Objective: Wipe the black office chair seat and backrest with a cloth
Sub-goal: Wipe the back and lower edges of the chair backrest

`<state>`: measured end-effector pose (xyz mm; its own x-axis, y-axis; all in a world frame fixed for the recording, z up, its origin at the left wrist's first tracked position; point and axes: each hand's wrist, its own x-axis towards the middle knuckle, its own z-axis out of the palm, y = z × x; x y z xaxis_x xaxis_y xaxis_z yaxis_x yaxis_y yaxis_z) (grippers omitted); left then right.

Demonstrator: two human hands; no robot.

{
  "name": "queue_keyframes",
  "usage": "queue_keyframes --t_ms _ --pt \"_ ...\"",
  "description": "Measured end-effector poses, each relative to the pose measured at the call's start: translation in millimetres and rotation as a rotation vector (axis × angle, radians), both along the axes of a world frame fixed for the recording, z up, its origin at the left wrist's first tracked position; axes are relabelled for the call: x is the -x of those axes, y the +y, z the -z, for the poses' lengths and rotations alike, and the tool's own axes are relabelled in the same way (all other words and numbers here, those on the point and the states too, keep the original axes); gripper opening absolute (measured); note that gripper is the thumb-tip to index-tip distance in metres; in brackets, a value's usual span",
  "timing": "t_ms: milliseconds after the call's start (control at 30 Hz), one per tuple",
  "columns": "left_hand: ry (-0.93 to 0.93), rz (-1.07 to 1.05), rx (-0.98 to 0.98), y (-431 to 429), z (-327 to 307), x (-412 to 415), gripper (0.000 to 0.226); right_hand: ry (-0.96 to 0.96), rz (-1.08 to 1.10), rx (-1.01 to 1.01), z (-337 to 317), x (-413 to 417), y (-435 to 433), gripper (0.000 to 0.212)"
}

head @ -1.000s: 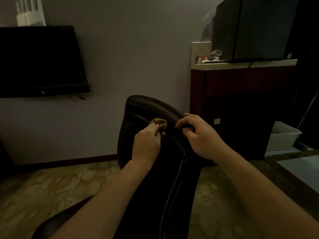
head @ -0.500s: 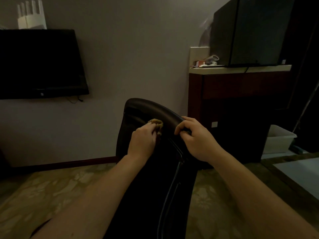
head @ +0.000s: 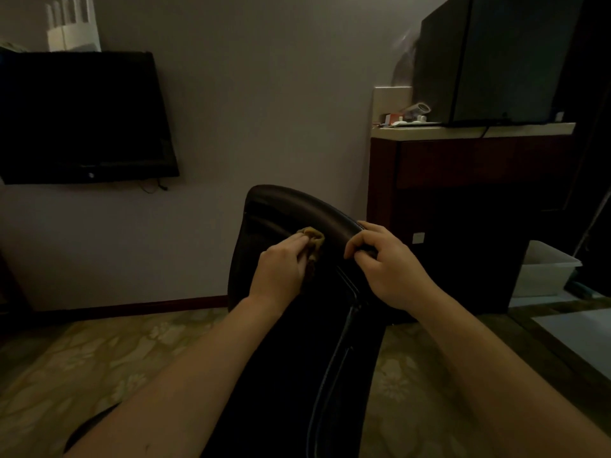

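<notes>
— Where do we have the cloth?

— It is bunched in our left grip [head: 281,269], fingers curled round it. The cloth [head: 312,238] pokes out beyond the fingertips and is pressed against the backrest [head: 291,206], just under its curved top rim.

— And our right grip?

— Our right grip [head: 386,266] is clenched on that same rim, fingers hooked over the edge. It is just to the right of the cloth and near the left grip without touching it.

— Can we see the seat?

— It would be below both grips, behind our forearms, but it is too dark there for us to tell.

— What else is around us?

— A television [head: 82,117] hangs on the wall up and left of the left grip. A dark cabinet [head: 463,180] stands beyond the right grip, with a white bin [head: 545,269] on the floor to its right.
</notes>
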<state>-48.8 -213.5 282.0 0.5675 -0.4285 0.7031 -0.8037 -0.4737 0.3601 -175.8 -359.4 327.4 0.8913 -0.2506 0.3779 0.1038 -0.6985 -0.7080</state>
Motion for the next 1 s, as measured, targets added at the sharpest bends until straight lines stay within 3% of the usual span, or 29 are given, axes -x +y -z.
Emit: queue_keyframes --t_ms 167,400,700,1000 --pt "0.01 0.021 0.042 -0.6 3.8 7.7 0.021 -0.015 0.006 -0.021 3.0 -1.4 -0.6 0.025" --pt "-0.065 0.117 -0.037 6.5 13.0 14.9 0.032 -0.031 0.017 -0.03 5.2 -2.8 -1.6 0.025" --pt "0.031 -0.024 -0.002 -4.6 -3.3 2.8 0.019 -0.039 0.017 -0.025 4.8 -1.0 -4.1 0.024" --pt "-0.022 0.115 -0.019 2.9 12.2 28.0 0.027 -0.049 0.013 -0.036 6.2 -4.2 -3.8 0.025"
